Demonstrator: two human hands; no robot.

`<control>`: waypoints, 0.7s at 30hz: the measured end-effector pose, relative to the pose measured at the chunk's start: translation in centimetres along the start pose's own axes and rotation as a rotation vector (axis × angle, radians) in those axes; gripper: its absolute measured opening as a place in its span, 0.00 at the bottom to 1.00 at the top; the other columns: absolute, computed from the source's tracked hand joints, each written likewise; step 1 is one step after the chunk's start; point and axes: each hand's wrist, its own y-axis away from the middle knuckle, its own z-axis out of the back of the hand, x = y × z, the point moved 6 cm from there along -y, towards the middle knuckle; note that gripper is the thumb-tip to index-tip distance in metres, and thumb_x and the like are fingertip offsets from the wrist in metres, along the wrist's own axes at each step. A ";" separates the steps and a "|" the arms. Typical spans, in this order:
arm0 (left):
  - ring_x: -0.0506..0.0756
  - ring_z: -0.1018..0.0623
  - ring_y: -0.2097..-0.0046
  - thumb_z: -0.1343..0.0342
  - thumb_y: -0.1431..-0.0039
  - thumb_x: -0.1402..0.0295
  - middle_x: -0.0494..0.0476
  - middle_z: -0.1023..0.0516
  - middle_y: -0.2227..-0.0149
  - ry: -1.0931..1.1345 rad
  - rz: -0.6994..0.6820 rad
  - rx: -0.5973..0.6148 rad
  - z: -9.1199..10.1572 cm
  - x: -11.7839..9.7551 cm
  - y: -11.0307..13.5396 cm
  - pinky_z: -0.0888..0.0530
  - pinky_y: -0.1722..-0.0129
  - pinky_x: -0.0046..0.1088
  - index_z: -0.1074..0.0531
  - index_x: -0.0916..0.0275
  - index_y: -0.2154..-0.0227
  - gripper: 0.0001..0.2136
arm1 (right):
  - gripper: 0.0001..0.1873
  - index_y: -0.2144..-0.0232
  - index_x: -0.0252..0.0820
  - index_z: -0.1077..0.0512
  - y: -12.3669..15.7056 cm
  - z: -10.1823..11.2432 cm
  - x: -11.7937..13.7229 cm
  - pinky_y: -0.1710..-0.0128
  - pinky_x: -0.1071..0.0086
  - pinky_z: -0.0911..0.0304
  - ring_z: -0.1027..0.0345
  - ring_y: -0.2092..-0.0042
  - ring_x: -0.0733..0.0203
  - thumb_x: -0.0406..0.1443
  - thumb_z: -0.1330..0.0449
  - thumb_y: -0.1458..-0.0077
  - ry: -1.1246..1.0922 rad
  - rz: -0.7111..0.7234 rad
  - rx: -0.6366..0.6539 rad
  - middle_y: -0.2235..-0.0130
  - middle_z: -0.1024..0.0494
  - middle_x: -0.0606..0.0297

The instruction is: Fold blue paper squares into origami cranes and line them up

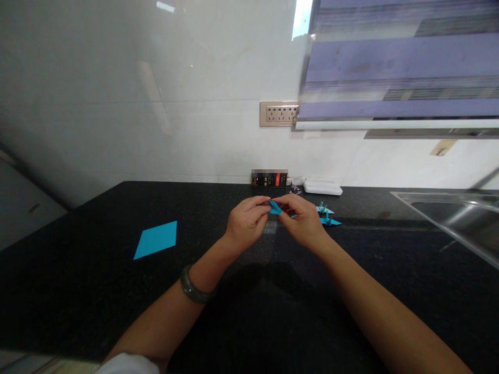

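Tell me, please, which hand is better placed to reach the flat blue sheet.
The left hand, probably: the flat blue sheet lies to the left of both hands, so the right hand is farther from it. Both hold the folded paper, though.

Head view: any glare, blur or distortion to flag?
Head view: pale glare streaks on the wall; head view: glossy black counter shows dim reflections and loses detail at lower left; head view: blind leans and stretches, probably wide-lens distortion; head view: folded blue paper looks soft, fine creases hard to read.
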 end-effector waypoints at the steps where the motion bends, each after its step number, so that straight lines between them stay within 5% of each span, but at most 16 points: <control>1: 0.55 0.26 0.55 0.49 0.49 0.75 0.62 0.25 0.57 0.016 0.012 0.002 0.0 0.0 0.0 0.30 0.54 0.36 0.26 0.62 0.68 0.09 | 0.11 0.64 0.41 0.30 0.0 0.0 0.0 0.69 0.70 0.39 0.35 0.67 0.62 0.29 0.46 0.51 0.007 -0.002 -0.001 0.67 0.28 0.62; 15: 0.54 0.25 0.59 0.46 0.52 0.74 0.60 0.23 0.63 0.216 0.124 -0.005 0.2 0.4 -0.4 0.29 0.57 0.34 0.26 0.62 0.70 0.06 | 0.02 0.73 0.40 0.33 -0.1 0.2 -0.1 0.74 0.72 0.43 0.39 0.73 0.65 0.33 0.45 0.50 0.027 0.002 0.023 0.74 0.33 0.65; 21: 0.53 0.26 0.64 0.44 0.51 0.70 0.58 0.24 0.68 0.350 0.301 0.023 -0.2 1.4 -0.3 0.29 0.62 0.31 0.26 0.62 0.74 0.03 | 0.04 0.72 0.40 0.33 0.0 -0.1 -0.3 0.73 0.72 0.43 0.40 0.73 0.65 0.35 0.46 0.49 -0.039 -0.069 0.094 0.74 0.32 0.66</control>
